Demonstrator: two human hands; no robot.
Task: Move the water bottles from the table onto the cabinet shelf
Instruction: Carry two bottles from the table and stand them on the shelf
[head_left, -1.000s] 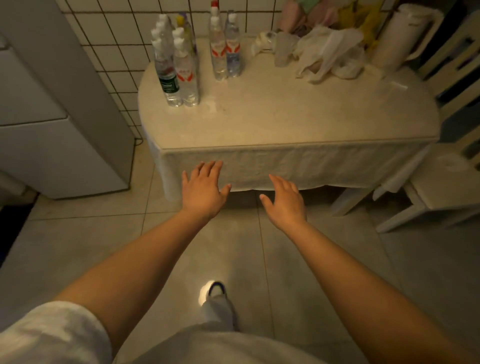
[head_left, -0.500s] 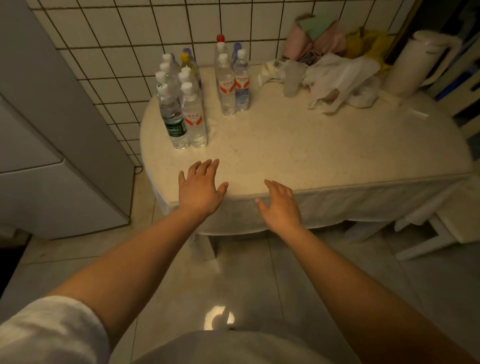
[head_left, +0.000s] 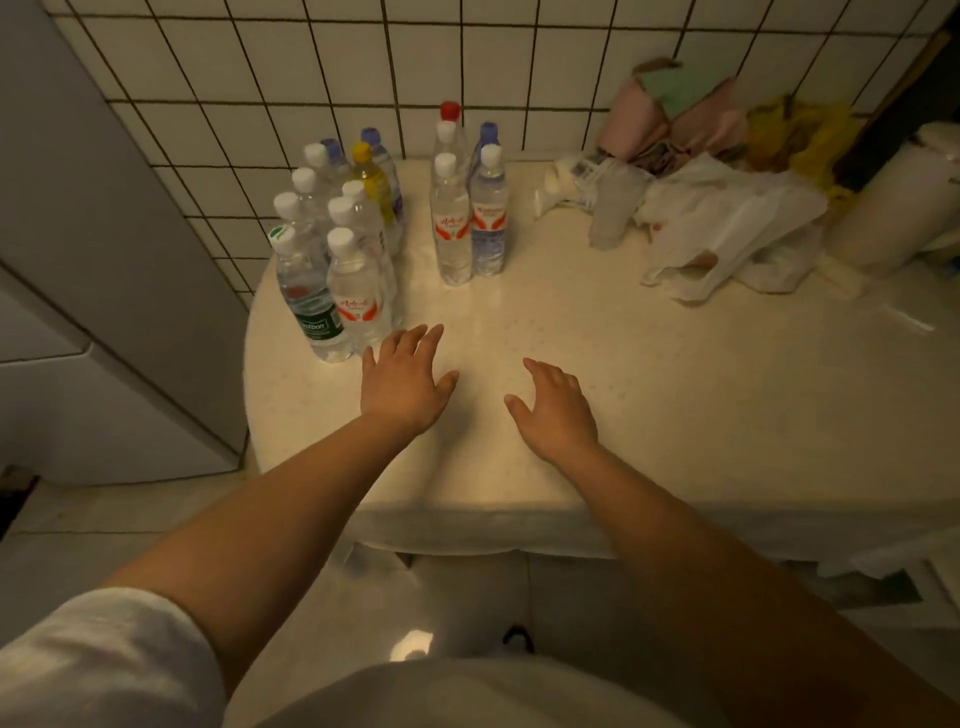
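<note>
Several clear water bottles stand on the cream table (head_left: 649, 405) against the tiled wall. A left cluster has a green-labelled bottle (head_left: 306, 301) and a red-labelled bottle (head_left: 356, 296) at its front, with a yellow-capped bottle (head_left: 371, 179) behind. A smaller group stands to the right, fronted by a red-labelled bottle (head_left: 451, 223) and a blue-labelled bottle (head_left: 488, 213). My left hand (head_left: 402, 382) hovers over the table with fingers spread, just right of the front bottles, holding nothing. My right hand (head_left: 556, 410) is also open and empty over the table's middle.
A grey cabinet or fridge (head_left: 78, 260) stands left of the table. Crumpled white plastic bags (head_left: 727, 234), cloths (head_left: 670, 114), a frosted cup (head_left: 615, 208) and a white jug (head_left: 893, 208) crowd the back right. The tiled wall (head_left: 467, 62) is behind.
I have stepped closer to the table. Both hands have moved forward from beyond its front edge to above the tabletop, the left one nearing the front bottles.
</note>
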